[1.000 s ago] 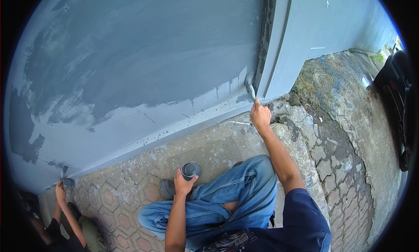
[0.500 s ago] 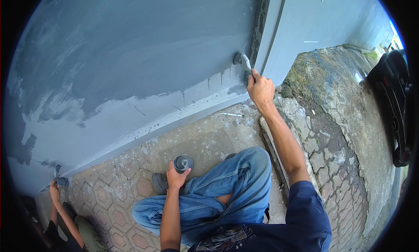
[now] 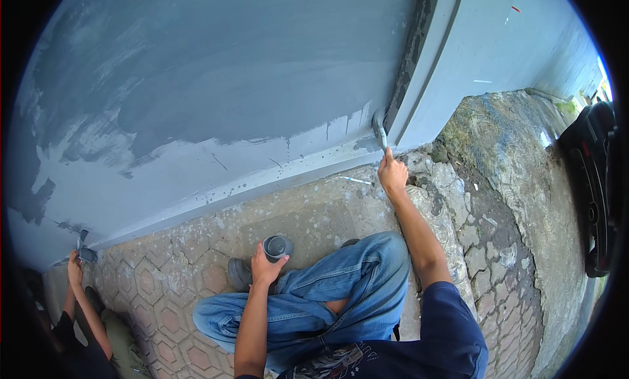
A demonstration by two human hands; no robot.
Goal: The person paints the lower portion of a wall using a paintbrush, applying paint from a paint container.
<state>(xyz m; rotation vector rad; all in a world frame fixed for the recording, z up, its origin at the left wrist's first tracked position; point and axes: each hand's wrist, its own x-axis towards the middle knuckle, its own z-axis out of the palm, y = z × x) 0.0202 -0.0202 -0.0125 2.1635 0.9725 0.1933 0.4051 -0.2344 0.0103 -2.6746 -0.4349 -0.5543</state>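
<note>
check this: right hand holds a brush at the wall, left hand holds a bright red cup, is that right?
The cup is dark grey, not red, as the head view shows; the left hand does hold it, and the right hand holds a brush at the wall.

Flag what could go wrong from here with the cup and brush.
The cup in the left hand is close to the jeans; a tilt might spill any paint inside. The brush in the right hand is beside the light trim, so a slip could smear it. Dark drips on the wall suggest paint could run.
</note>
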